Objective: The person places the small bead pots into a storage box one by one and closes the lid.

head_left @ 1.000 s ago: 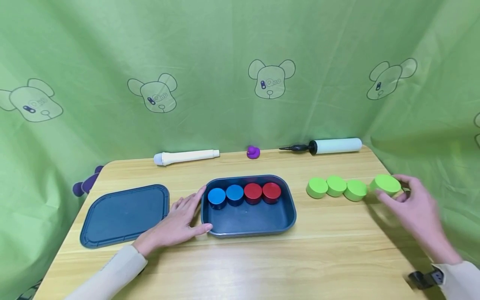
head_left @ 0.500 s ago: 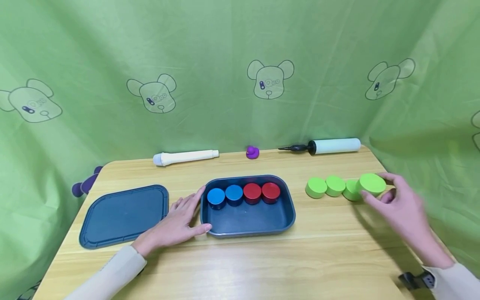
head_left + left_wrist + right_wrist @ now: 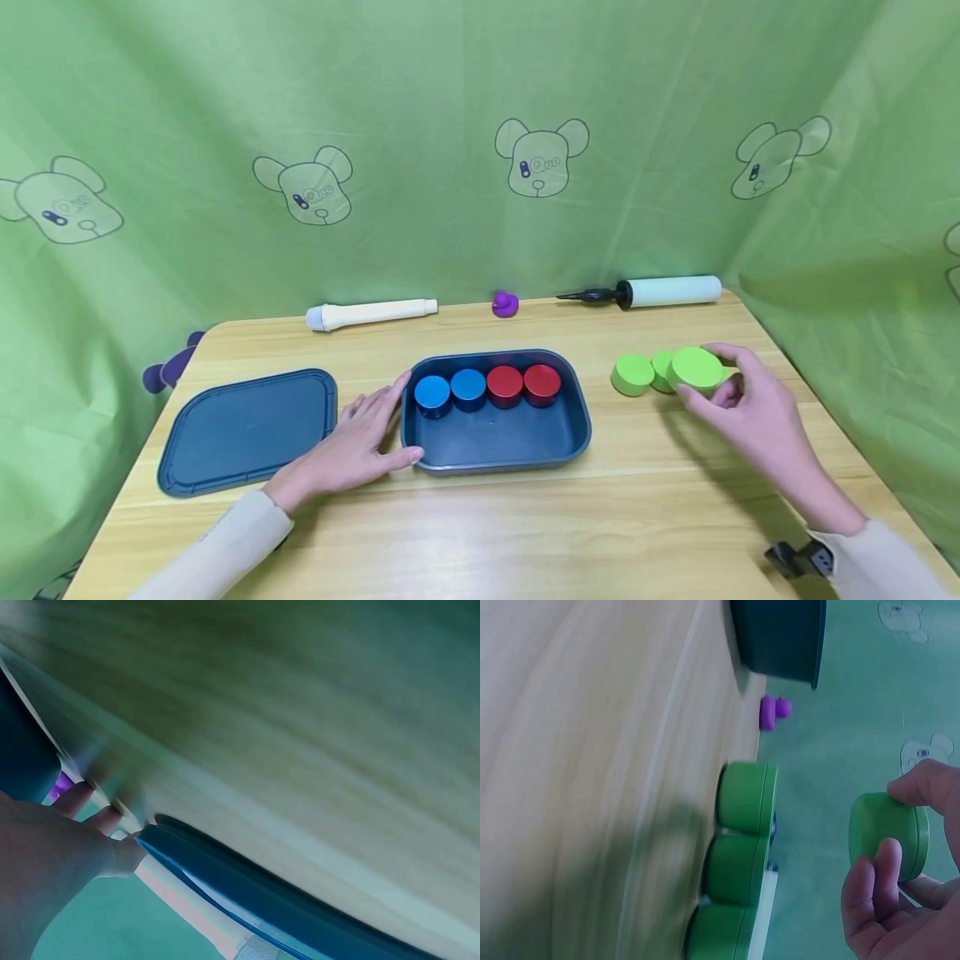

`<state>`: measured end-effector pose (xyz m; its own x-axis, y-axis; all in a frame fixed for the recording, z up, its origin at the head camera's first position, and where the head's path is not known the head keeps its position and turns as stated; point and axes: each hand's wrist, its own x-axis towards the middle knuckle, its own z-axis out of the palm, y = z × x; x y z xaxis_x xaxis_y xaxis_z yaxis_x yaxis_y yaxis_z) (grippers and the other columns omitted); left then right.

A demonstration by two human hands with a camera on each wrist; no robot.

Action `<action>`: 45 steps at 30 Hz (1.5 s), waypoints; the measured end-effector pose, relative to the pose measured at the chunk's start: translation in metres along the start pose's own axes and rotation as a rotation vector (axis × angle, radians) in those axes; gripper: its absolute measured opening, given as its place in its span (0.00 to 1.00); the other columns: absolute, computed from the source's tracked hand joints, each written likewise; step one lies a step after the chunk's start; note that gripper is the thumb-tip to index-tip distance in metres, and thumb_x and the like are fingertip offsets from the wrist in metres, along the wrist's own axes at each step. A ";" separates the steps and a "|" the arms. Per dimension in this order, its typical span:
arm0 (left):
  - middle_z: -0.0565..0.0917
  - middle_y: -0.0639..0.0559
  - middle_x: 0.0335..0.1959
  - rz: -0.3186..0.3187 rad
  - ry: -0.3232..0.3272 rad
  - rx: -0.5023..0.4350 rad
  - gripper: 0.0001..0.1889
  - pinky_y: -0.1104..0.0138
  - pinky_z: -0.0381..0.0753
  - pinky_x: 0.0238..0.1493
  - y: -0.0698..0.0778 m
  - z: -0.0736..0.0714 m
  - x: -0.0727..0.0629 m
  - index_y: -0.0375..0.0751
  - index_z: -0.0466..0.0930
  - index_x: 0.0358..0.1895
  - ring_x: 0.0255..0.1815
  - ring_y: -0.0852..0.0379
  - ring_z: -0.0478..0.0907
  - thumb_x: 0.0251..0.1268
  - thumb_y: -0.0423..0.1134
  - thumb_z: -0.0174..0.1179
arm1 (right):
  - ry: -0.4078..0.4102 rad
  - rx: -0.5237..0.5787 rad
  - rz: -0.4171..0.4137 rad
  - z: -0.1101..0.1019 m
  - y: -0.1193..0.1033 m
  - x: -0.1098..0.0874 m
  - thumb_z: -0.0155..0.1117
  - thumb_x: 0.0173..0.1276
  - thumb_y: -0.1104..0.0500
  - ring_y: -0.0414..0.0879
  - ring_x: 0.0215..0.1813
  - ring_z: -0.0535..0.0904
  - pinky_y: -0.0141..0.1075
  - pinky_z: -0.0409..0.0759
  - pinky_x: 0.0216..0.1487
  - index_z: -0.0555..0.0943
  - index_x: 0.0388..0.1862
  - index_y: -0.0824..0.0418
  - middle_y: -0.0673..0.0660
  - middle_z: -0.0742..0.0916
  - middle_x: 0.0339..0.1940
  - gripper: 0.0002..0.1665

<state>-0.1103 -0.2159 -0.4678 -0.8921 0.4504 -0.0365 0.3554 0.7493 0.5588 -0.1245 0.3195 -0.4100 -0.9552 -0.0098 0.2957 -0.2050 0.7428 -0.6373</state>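
My right hand [image 3: 750,400] pinches a round green tin [image 3: 696,369] between thumb and fingers, held up off the table. In the right wrist view this green tin [image 3: 889,832] hangs apart from three other green tins [image 3: 739,870] standing in a row. The head view shows the leftmost tin [image 3: 632,374] fully; the held one partly hides the others. With fingers spread, my left hand [image 3: 352,446] rests against the left end of a dark blue box [image 3: 487,462]. Inside its back half stand two blue tins [image 3: 468,390] and two red tins [image 3: 505,387].
A dark blue lid [image 3: 251,429] lies at the left. Along the back edge are a white microphone-shaped stick [image 3: 372,313], a purple duck [image 3: 506,304] and a hand pump [image 3: 667,292]. Behind the table [image 3: 525,533] hangs a green curtain [image 3: 420,167].
My right hand has carried the green tin leftward from the right end of the green row, over the standing tins. My left hand has stayed at the box.
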 end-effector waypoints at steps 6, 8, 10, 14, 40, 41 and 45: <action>0.52 0.48 0.90 0.000 -0.003 -0.001 0.57 0.36 0.41 0.84 0.000 -0.001 0.000 0.67 0.30 0.91 0.89 0.41 0.49 0.74 0.74 0.59 | 0.006 0.046 -0.053 0.015 -0.017 0.001 0.85 0.66 0.61 0.42 0.30 0.79 0.27 0.77 0.29 0.77 0.75 0.64 0.56 0.85 0.31 0.41; 0.52 0.49 0.90 -0.001 -0.007 0.000 0.57 0.36 0.41 0.84 -0.001 -0.001 0.000 0.67 0.29 0.91 0.89 0.41 0.49 0.74 0.75 0.59 | 0.003 0.054 -0.066 0.018 -0.022 0.002 0.85 0.65 0.61 0.42 0.30 0.78 0.27 0.77 0.30 0.77 0.74 0.64 0.56 0.84 0.31 0.41; 0.52 0.49 0.90 -0.001 -0.009 -0.002 0.57 0.36 0.41 0.84 -0.001 -0.002 0.000 0.67 0.29 0.91 0.89 0.41 0.49 0.74 0.75 0.58 | -0.004 0.059 -0.073 0.021 -0.026 0.003 0.85 0.65 0.62 0.42 0.30 0.78 0.27 0.77 0.29 0.77 0.74 0.64 0.55 0.84 0.30 0.41; 0.52 0.49 0.90 0.001 -0.011 0.000 0.57 0.35 0.41 0.84 -0.002 -0.001 0.000 0.66 0.29 0.91 0.89 0.41 0.49 0.74 0.75 0.58 | -0.017 0.060 -0.082 0.027 -0.035 0.005 0.85 0.65 0.61 0.42 0.30 0.78 0.27 0.75 0.30 0.77 0.74 0.63 0.54 0.84 0.29 0.41; 0.52 0.49 0.90 0.006 -0.002 -0.001 0.57 0.35 0.40 0.84 -0.002 -0.001 -0.001 0.68 0.28 0.91 0.89 0.42 0.48 0.74 0.74 0.59 | -0.178 0.157 -0.192 0.084 -0.103 0.014 0.86 0.63 0.60 0.44 0.32 0.81 0.34 0.80 0.32 0.79 0.71 0.58 0.48 0.84 0.29 0.39; 0.52 0.49 0.90 0.007 -0.001 0.000 0.57 0.35 0.40 0.84 -0.002 -0.001 -0.001 0.67 0.28 0.91 0.89 0.42 0.48 0.74 0.74 0.59 | -0.184 0.165 -0.197 0.087 -0.105 0.014 0.86 0.63 0.60 0.44 0.32 0.81 0.34 0.81 0.32 0.79 0.71 0.58 0.49 0.84 0.30 0.39; 0.52 0.49 0.90 0.008 -0.001 0.003 0.57 0.35 0.40 0.84 -0.003 0.000 -0.001 0.67 0.29 0.91 0.89 0.41 0.48 0.74 0.74 0.59 | -0.207 0.201 -0.213 0.100 -0.117 0.013 0.86 0.62 0.60 0.44 0.32 0.81 0.33 0.82 0.33 0.80 0.69 0.58 0.49 0.84 0.32 0.38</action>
<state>-0.1101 -0.2189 -0.4690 -0.8889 0.4569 -0.0325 0.3636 0.7469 0.5568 -0.1345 0.1657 -0.4027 -0.9052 -0.3010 0.3001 -0.4227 0.5632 -0.7101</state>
